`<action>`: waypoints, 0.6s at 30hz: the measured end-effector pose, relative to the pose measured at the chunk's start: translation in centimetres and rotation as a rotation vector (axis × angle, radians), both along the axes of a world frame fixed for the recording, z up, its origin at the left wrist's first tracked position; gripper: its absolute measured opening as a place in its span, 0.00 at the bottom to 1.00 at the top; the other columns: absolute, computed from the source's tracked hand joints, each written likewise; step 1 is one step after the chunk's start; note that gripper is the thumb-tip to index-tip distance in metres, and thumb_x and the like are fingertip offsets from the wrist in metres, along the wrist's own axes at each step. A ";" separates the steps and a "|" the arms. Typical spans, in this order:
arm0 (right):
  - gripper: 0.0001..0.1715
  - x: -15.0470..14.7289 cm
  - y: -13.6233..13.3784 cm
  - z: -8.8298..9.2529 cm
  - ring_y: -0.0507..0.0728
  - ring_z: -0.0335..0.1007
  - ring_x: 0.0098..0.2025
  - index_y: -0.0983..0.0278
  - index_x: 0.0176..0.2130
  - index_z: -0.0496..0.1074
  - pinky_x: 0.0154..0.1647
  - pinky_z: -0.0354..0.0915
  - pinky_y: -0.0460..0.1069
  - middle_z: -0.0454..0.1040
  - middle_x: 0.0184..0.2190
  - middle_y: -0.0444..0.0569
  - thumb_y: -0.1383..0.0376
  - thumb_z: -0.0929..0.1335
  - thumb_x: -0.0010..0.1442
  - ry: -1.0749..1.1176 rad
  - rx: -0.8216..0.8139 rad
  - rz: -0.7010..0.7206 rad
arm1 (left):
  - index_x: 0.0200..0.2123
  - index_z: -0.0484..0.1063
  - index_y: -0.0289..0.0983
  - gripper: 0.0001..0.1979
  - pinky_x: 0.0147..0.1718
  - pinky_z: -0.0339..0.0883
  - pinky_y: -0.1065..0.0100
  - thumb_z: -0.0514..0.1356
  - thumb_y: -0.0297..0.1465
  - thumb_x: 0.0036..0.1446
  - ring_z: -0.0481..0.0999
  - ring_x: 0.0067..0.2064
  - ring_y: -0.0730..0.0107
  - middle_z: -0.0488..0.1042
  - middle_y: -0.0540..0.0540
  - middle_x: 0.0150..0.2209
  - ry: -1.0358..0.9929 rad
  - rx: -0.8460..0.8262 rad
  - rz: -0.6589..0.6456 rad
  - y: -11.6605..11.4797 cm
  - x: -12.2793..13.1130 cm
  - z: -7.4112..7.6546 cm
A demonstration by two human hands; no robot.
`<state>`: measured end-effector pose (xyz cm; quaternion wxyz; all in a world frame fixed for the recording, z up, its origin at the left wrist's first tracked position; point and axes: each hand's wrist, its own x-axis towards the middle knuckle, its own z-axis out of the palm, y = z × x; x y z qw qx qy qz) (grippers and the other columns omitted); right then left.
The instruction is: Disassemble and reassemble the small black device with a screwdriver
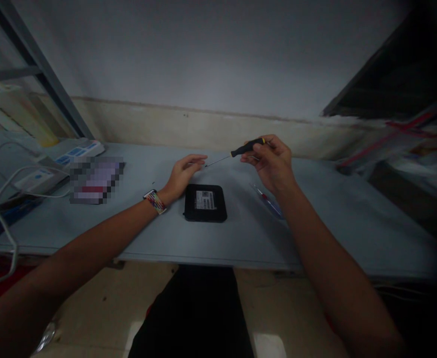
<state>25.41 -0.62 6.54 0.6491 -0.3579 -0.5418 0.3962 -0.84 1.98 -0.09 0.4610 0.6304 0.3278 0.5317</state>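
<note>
My right hand (274, 161) is closed round the black and yellow handle of a screwdriver (246, 147), held above the table with its thin shaft slanting down to the left. The tip ends close beside the fingers of my left hand (184, 174). That hand is stretched out with its fingers apart; whether it touches the tip I cannot tell. Just below it a flat black square box (199, 214) with a white label lies on the table. A patterned band is on my left wrist. Near my right forearm lies a slim clear tool with a red part (267, 200).
The grey-blue table (151, 248) runs along a wall. At the left are a blurred-out phone-like object (97, 180), white power strips (39, 179), a looping white cable (15, 243) and a metal frame post (59, 94). A plastic bag with red edging (393, 139) is at the right.
</note>
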 end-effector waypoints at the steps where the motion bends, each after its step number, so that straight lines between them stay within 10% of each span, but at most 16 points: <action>1: 0.28 0.0 -0.2 0.2 0.53 0.81 0.30 0.55 0.37 0.74 0.38 0.83 0.51 0.85 0.37 0.41 0.48 0.86 0.49 -0.003 0.006 0.003 | 0.48 0.86 0.40 0.14 0.56 0.73 0.57 0.62 0.32 0.63 0.82 0.51 0.59 0.86 0.42 0.48 -0.007 -0.012 0.004 0.0 0.0 0.0; 18: 0.24 -3.2 -4.4 2.0 0.51 0.71 0.23 0.55 0.41 0.81 0.20 0.70 0.48 0.83 0.34 0.44 0.46 0.83 0.52 -0.176 0.013 0.139 | 0.34 0.85 0.42 0.09 0.54 0.74 0.53 0.62 0.29 0.60 0.84 0.47 0.56 0.84 0.42 0.40 0.353 0.331 -0.390 -2.2 0.3 1.3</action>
